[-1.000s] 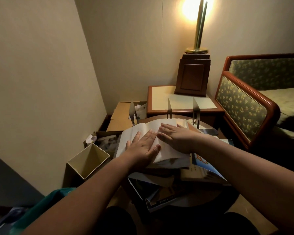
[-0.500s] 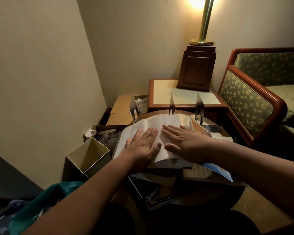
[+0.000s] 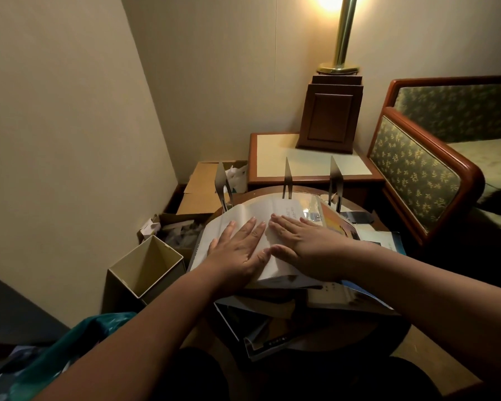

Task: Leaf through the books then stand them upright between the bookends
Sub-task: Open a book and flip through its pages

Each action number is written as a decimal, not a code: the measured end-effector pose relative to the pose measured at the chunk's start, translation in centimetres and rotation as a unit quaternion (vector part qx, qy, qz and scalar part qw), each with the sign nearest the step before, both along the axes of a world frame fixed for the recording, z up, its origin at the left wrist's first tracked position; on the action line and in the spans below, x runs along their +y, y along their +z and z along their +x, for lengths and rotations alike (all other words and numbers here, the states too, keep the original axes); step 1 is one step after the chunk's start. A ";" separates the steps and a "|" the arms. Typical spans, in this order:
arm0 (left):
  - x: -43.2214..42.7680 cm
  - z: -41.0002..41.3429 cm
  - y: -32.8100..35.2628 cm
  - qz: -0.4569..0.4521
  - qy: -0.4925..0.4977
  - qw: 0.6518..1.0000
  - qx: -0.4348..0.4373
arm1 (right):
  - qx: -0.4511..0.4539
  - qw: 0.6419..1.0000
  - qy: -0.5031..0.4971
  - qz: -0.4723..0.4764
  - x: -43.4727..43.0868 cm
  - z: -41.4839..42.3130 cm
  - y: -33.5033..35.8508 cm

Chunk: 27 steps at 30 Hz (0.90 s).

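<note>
Far left, a pale open bin (image 3: 145, 264) sits on the floor. Moving in, the left bookend (image 3: 222, 183) stands upright at the round table's (image 3: 261, 192) far edge. The open book (image 3: 243, 211) lies on a pile of books (image 3: 324, 296), just in front of the bookends. The left hand (image 3: 240, 250) presses flat on the left page, fingers straight. The right hand (image 3: 304, 244) lies flat on the right page, thumbs close together. Behind them, the middle bookend (image 3: 287, 180) and right bookend (image 3: 335, 180) stand upright, apart. Far right, a patterned sofa (image 3: 417, 172).
</note>
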<state>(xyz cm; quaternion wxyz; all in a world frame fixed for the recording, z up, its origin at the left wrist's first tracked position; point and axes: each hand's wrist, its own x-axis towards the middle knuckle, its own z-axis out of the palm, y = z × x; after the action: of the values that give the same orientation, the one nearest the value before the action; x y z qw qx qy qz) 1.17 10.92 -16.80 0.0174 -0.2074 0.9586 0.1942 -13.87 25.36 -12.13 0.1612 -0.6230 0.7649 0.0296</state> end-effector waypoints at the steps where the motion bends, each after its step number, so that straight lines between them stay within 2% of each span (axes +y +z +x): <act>1: 0.0 0.0 0.0 0.003 -0.001 1.000 0.000 | 0.001 1.000 -0.010 -0.007 -0.9 -0.4 -0.3; 13: 0.2 0.1 -0.1 -0.002 0.008 1.000 0.011 | -0.037 0.985 -0.153 -0.074 -6.2 -3.8 -1.3; 20: 0.3 0.2 -0.4 -0.009 0.008 0.999 0.029 | -0.019 0.971 -0.142 -0.192 -4.5 -4.5 1.2; 27: 0.1 0.4 -0.3 0.001 0.008 0.999 0.032 | -0.092 0.951 -0.159 -0.250 -3.6 -4.8 2.6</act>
<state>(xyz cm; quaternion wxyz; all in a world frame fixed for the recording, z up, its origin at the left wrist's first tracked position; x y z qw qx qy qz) 1.60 11.04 -17.11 -0.0144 -0.2092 0.9568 0.2013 -18.69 21.73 -9.58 0.0724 -0.5134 0.8190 -0.2459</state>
